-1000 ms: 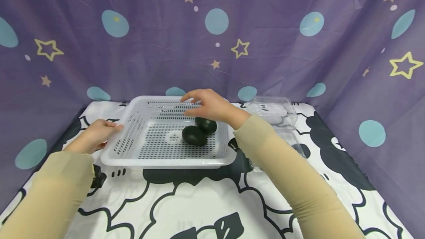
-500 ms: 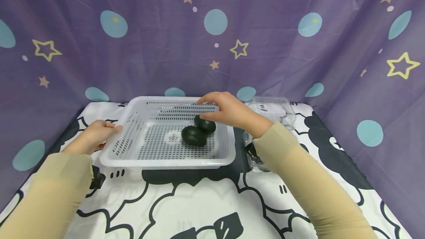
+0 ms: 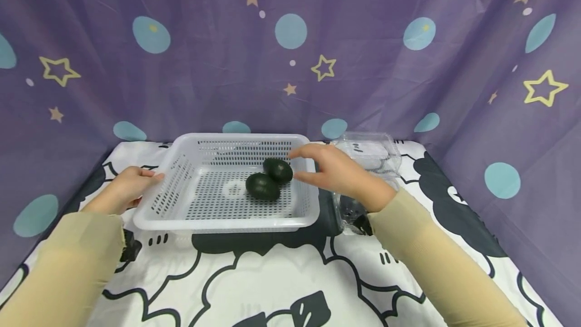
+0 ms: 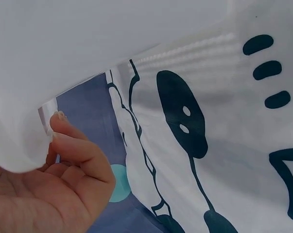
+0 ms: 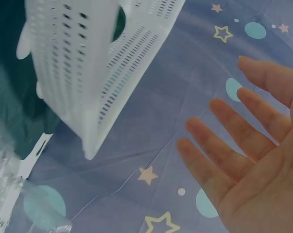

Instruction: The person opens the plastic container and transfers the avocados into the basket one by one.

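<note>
I see a white plastic basket (image 3: 227, 224), wide, shallow and rectangular, with rounded corners, a smooth rim and rows of small slots through its walls and floor. It sits towards the far side of a table.

Inside, right of centre, two glossy, dark green oval fruits lie touching: the near fruit (image 3: 262, 187) and, behind it to the right, the far fruit (image 3: 278, 170).

The left hand (image 3: 129, 185) grips the basket's left rim. The right hand (image 3: 336, 170) is wide — thumb apart from the fingers — at the basket's right end, fingertips near the far fruit.

Beyond it lies clear plastic packaging (image 3: 367, 150), partly hidden by that arm; I cannot tell what it holds.

The left wrist view adds what the head view hides: fingers curled up at the rim from beneath. The right wrist view shows straight, spread fingers, apart from the basket wall.

Under everything is a black-and-white cloth (image 3: 272, 286); behind hangs a purple curtain (image 3: 204, 79) with stars.
</note>
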Demonstrator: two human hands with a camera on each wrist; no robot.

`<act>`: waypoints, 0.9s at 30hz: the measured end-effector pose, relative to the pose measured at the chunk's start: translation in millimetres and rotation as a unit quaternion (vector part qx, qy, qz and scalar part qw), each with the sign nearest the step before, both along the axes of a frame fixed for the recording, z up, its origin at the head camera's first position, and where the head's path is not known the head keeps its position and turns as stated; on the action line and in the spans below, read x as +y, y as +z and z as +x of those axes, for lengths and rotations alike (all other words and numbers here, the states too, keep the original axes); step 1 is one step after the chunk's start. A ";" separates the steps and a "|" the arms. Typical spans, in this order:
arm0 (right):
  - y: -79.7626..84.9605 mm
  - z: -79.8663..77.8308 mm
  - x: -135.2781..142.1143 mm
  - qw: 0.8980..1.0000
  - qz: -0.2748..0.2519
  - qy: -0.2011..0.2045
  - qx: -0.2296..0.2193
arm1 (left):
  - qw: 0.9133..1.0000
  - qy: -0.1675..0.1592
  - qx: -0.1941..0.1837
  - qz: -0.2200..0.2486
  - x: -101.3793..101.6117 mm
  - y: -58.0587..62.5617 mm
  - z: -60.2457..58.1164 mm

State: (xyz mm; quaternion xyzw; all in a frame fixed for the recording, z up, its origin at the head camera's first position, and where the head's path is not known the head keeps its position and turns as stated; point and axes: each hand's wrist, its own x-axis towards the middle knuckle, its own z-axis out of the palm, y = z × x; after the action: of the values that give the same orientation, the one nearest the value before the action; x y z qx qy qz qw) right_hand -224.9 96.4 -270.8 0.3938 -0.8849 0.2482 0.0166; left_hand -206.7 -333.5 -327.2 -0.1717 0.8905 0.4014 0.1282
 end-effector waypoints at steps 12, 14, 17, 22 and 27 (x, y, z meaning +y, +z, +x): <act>-25.2 23.2 41.6 0.999 -0.004 -0.014 0.046 | 1.000 -0.005 0.004 -0.002 3.3 -2.4 0.3; -29.9 26.6 49.6 0.998 0.001 -0.019 0.052 | 1.000 -0.010 0.008 -0.005 2.4 -1.2 1.0; -36.5 29.1 61.0 0.998 -0.001 -0.027 0.055 | 1.000 -0.018 0.013 -0.007 0.2 0.8 2.1; -47.5 28.4 78.3 0.997 -0.006 -0.037 0.067 | 1.000 -0.027 0.011 -0.006 -2.4 1.3 2.3; -55.6 28.1 89.7 0.996 0.000 -0.042 0.078 | 1.000 -0.027 0.008 -0.004 -3.3 0.4 1.5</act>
State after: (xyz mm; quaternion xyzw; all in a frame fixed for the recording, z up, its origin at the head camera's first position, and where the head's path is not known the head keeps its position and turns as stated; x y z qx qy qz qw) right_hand -196.8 186.2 -326.4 0.3746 -0.8967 0.2154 0.0961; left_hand -205.3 -336.8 -326.8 -0.1454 0.8973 0.3956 0.1310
